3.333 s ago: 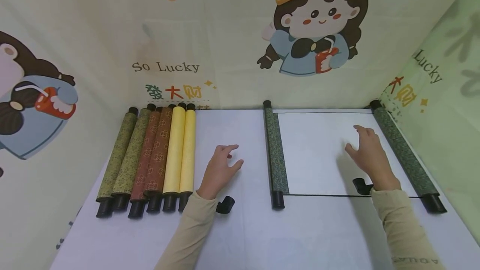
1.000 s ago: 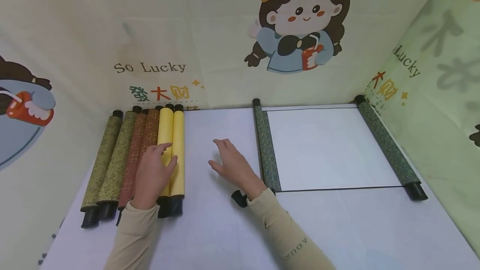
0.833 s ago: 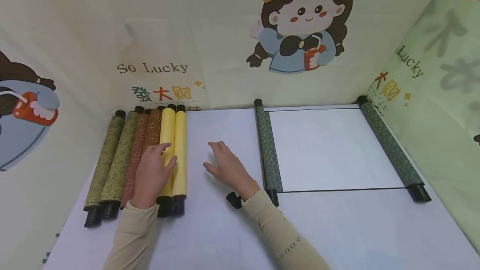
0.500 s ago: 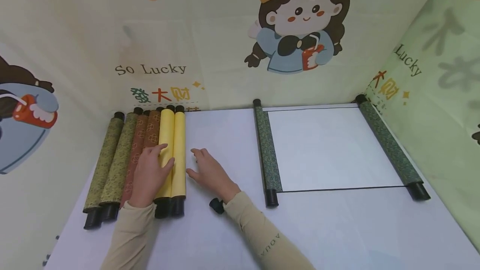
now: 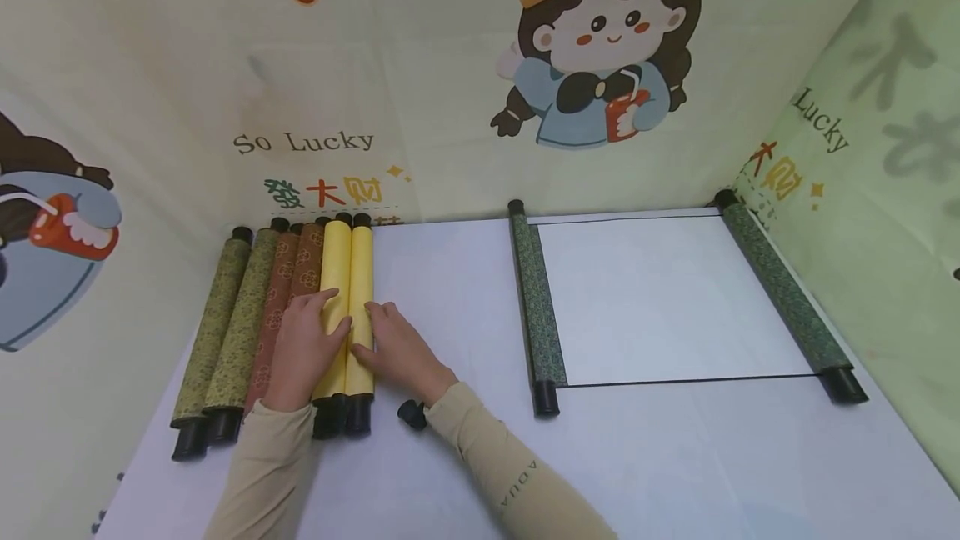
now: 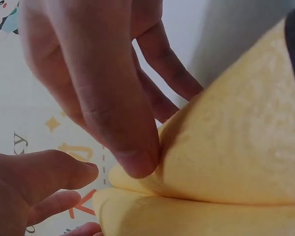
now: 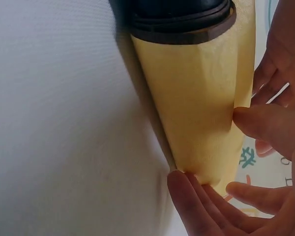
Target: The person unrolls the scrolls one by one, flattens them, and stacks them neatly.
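Observation:
Two yellow scroll rolls lie side by side at the left of the table, with black end caps. My right hand (image 5: 405, 357) holds the right yellow roll (image 5: 362, 261), its thumb near the groove between the rolls and its fingers on the other side. In the left wrist view, the right thumb (image 6: 113, 118) presses on this roll's yellow covering (image 6: 241, 152). My left hand (image 5: 303, 348) is over the left yellow roll (image 5: 336, 257) with fingers loosely bent; its thumb stands apart from the roll in the left wrist view.
Left of the yellow pair lie red-brown rolls (image 5: 279, 282) and olive rolls (image 5: 240, 315). An unrolled scroll with white paper (image 5: 660, 298) lies at the right, between a left green roll (image 5: 535, 307) and a right green roll (image 5: 787, 298). A patterned cloth wall (image 5: 442, 98) rises behind.
Both hands have moved left from where they were 3.3 seconds ago. My right hand has come from the white paper to the right yellow roll and taken hold of it. The left hand lately stays put.

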